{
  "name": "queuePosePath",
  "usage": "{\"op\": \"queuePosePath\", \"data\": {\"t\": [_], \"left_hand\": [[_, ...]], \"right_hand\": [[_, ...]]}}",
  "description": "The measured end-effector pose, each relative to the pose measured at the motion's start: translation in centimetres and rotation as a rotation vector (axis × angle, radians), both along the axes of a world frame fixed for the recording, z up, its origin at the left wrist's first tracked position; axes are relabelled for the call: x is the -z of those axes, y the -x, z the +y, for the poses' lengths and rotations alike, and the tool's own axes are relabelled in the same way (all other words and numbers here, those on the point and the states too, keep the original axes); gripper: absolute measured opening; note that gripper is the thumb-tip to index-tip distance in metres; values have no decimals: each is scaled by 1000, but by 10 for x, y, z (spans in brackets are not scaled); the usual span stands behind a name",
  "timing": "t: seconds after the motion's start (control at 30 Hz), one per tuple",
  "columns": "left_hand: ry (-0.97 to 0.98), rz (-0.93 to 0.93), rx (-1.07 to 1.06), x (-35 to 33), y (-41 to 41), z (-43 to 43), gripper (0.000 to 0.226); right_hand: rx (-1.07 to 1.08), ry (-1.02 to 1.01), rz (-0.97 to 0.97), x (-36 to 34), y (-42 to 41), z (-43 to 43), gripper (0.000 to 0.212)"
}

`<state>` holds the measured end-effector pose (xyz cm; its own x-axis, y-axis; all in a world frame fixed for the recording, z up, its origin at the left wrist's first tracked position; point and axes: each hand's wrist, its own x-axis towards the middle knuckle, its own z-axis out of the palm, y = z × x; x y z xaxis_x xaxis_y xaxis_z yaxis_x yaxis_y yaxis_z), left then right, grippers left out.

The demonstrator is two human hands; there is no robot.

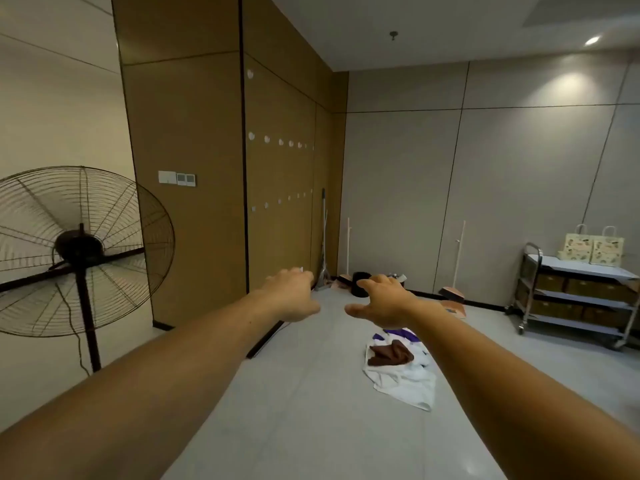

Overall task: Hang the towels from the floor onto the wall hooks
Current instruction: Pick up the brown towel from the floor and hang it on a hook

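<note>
Left grip (292, 294) and right grip (384, 299) are reaching out, loosely spread and empty. The brown towel (391, 353), lying crumpled on the white cloth (405, 382), is looking soft and light, so it is probably best pinched at a raised fold.

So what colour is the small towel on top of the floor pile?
Dark brown towel, head view.

Standing fan (81, 251) cut off by the left edge, trolley (581, 292) clipped at the right edge, far end of the white-and-purple towel (405, 379) behind the right forearm (485, 372), black object (360, 284) partly behind the right hand (384, 301), wall hooks (266, 139) too small for shape.
</note>
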<state>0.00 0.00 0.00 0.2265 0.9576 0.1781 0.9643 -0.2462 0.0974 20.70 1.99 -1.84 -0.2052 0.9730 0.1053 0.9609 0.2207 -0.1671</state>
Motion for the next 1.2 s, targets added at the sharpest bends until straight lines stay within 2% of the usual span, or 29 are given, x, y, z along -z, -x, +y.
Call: {"op": "queuePosePath", "data": {"t": [0.33, 0.6, 0.8, 1.03, 1.2], "left_hand": [[39, 1, -31, -1, -37, 158, 61], [66, -5, -18, 9, -20, 306, 60], [92, -48, 21, 9, -3, 430, 48], [117, -44, 63, 25, -5, 567, 67], [107, -31, 91, 37, -23, 670, 62]], "right_hand": [[-3, 37, 0, 3, -37, 168, 84], [3, 34, -38, 11, -22, 314, 81], [41, 30, -30, 11, -9, 417, 78], [70, 69, -38, 27, -11, 541, 80], [66, 63, -33, 39, -29, 647, 80]]}}
